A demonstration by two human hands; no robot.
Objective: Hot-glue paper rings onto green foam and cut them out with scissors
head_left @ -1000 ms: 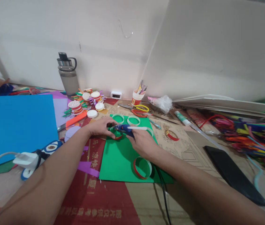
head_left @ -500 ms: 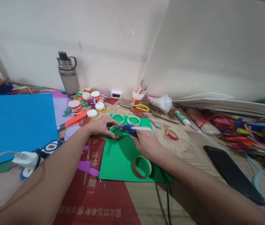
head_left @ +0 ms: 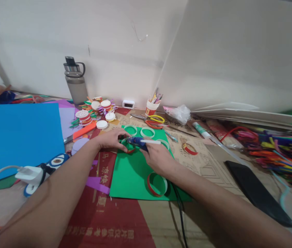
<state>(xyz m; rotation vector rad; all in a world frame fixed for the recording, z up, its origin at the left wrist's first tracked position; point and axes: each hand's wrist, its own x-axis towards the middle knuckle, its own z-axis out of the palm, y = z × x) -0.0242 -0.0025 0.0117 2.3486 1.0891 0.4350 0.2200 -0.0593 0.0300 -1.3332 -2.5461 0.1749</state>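
My right hand (head_left: 157, 156) is closed around a blue hot glue gun (head_left: 137, 142) with a white glue stick (head_left: 151, 141) poking out of its back. The gun's nozzle is over a red-and-white paper ring (head_left: 130, 150) on a green sheet (head_left: 132, 175). Thumb and fingers of my left hand (head_left: 113, 140) grip that ring's left side. More rings stand on the sheet: two at its far edge, such as this pale ring (head_left: 147, 132), one partly behind my right hand, and a red-and-white ring (head_left: 157, 184) near the front.
Left lie a blue sheet (head_left: 19, 131), a power strip (head_left: 55, 162) and an orange cutter (head_left: 84, 130). Behind are a bottle (head_left: 75, 82), scissors (head_left: 156, 119) and a pencil cup (head_left: 151, 107). Right are another ring (head_left: 190, 149), a black phone-like slab (head_left: 257, 191) and pipe cleaners (head_left: 280, 158). A black cord (head_left: 182, 220) trails frontward.
The glue gun in my right hand has shifted slightly left, its nozzle further over the ring. My left hand stays at the ring.
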